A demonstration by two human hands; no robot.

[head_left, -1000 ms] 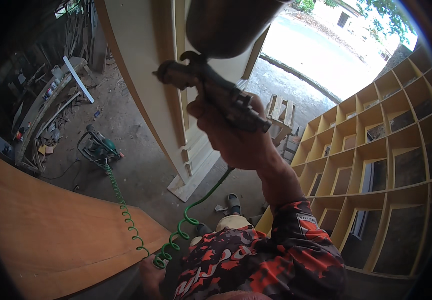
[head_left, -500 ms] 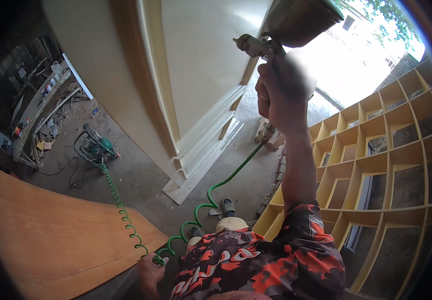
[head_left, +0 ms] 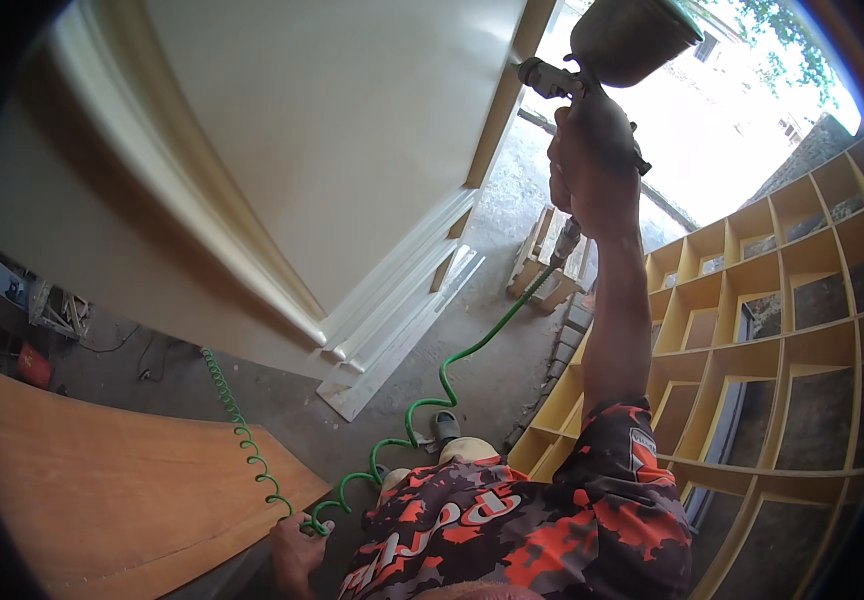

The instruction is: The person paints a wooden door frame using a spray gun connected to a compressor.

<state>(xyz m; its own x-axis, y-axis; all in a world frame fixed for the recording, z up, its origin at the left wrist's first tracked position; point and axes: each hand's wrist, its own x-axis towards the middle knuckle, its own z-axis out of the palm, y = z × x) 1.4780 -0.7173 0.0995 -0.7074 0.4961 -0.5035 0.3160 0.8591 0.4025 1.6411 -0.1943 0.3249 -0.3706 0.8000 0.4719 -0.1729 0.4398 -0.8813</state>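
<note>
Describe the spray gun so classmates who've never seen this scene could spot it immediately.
Start at the yellow grid of shelves on the right, then go up-left to the person's right grip. The spray gun it holds carries a dark rounded cup on top, unlike anything nearby.

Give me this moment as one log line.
right hand: grips spray gun; left hand: holds green coiled hose; nozzle: toward pale panel; orange-brown board: near left hand

Green hose [head_left: 444, 378] crosses the gap between white panel [head_left: 352, 120] and shelves [head_left: 809, 258].
</note>
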